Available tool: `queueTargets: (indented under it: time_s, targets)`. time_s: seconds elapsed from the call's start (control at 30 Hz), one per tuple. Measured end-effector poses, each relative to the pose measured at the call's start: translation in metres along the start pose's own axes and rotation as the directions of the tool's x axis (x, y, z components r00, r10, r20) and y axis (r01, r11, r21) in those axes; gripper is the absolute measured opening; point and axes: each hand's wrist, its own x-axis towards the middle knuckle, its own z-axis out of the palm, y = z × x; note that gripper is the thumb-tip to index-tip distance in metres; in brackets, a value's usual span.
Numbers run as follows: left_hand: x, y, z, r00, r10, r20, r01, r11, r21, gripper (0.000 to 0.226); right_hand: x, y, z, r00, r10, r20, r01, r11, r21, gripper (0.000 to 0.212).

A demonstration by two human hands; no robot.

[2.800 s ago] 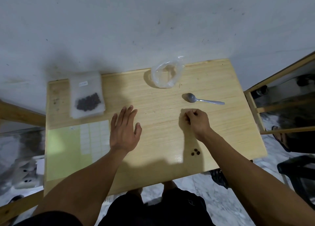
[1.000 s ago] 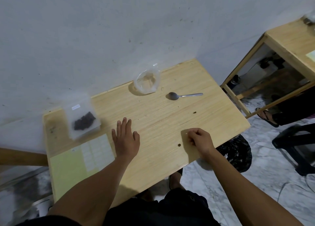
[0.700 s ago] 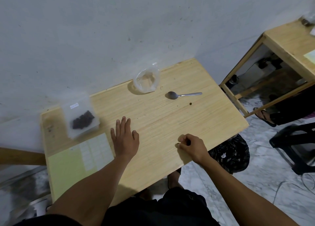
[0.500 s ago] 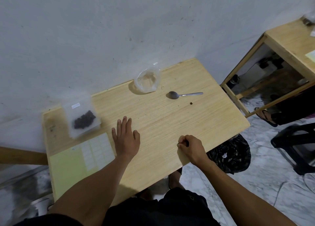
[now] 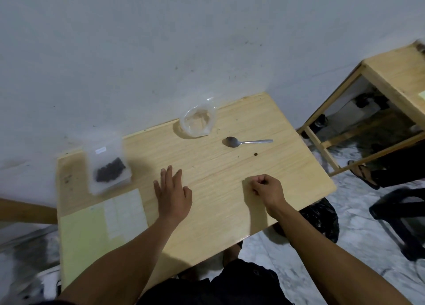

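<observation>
Stickers in white rows on a yellow-green label sheet [image 5: 103,217] lie just left of the left wrist, at the table's [image 5: 207,224] near corner. Beyond that sheet, up and left of the left fingertips, a blurred zip pouch of dark beans [image 5: 108,166] rests flat on the wood. The left hand [image 5: 173,194] lies palm down on the table, fingers straight and slightly spread, gripping nothing. Well ahead of it, by the wall, an empty clear plastic bag [image 5: 197,120] stands with its mouth open. A metal spoon [image 5: 246,141] lies ahead of the right hand, bowl pointing left. One loose dark bean [image 5: 255,154] sits between the spoon and the right knuckles, apart from both. The right hand [image 5: 268,189] hovers low over the tabletop with fingers curled in against the thumb; what the curl may enclose is hidden. Right of its wrist, under the table edge, a black bin bag [image 5: 322,219] shows.
</observation>
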Motion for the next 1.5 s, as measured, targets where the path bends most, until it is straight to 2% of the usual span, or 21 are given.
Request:
queueTargets:
  time_s: [0.23, 0.43, 0.5, 0.67, 0.77, 0.83, 0.97, 1.1, 1.2, 1.37, 1.5]
  targets:
    - [0.011, 0.043, 0.009, 0.995, 0.085, 0.048, -0.084, 0.996, -0.037, 0.049, 0.059, -0.029, -0.011, 0.985, -0.152, -0.087, 0.13, 0.967, -0.218, 0.009]
    - [0.026, 0.071, 0.017, 0.997, 0.06, 0.057, -0.059, 0.998, -0.03, 0.05, 0.088, -0.044, -0.013, 0.968, -0.249, 0.003, 0.237, 0.916, -0.324, 0.008]
    - [0.029, 0.078, 0.017, 0.996, 0.049, 0.068, -0.047, 0.998, -0.032, 0.051, 0.096, -0.043, -0.012, 0.971, -0.237, 0.033, 0.232, 0.899, -0.371, 0.014]
    - [0.033, 0.089, 0.017, 0.995, 0.055, 0.088, -0.054, 0.998, -0.015, 0.05, 0.104, -0.044, -0.01, 0.973, -0.223, 0.065, 0.225, 0.836, -0.501, 0.013]
    - [0.034, 0.093, 0.02, 0.991, 0.082, 0.102, -0.082, 0.997, -0.006, 0.05, 0.108, -0.044, -0.012, 0.986, -0.155, 0.066, 0.166, 0.825, -0.54, 0.02]
    - [0.033, 0.097, 0.023, 0.99, 0.119, 0.08, -0.119, 0.993, -0.005, 0.049, 0.108, -0.043, -0.016, 0.988, -0.139, 0.068, 0.154, 0.856, -0.493, 0.018]
    - [0.03, 0.115, 0.033, 0.971, 0.227, 0.08, -0.224, 0.974, -0.042, 0.049, 0.095, -0.033, -0.032, 0.994, -0.106, -0.016, 0.099, 0.967, -0.233, 0.015]
    - [0.024, 0.145, 0.044, 0.924, 0.362, 0.125, -0.354, 0.931, -0.087, 0.051, 0.076, -0.013, -0.066, 0.991, -0.051, -0.12, 0.047, 0.998, -0.035, 0.018]
    - [0.021, 0.171, 0.054, 0.862, 0.482, 0.158, -0.471, 0.876, -0.1, 0.056, 0.065, 0.002, -0.101, 0.974, 0.013, -0.225, 0.021, 0.989, 0.146, 0.011]
    - [0.017, 0.216, 0.076, 0.775, 0.599, 0.202, -0.589, 0.8, -0.117, 0.054, 0.043, 0.028, -0.167, 0.904, 0.091, -0.418, 0.06, 0.94, 0.336, 0.007]
    - [0.017, 0.241, 0.091, 0.742, 0.651, 0.16, -0.642, 0.759, -0.109, 0.05, 0.034, 0.061, -0.213, 0.796, 0.171, -0.581, 0.053, 0.936, 0.347, 0.007]
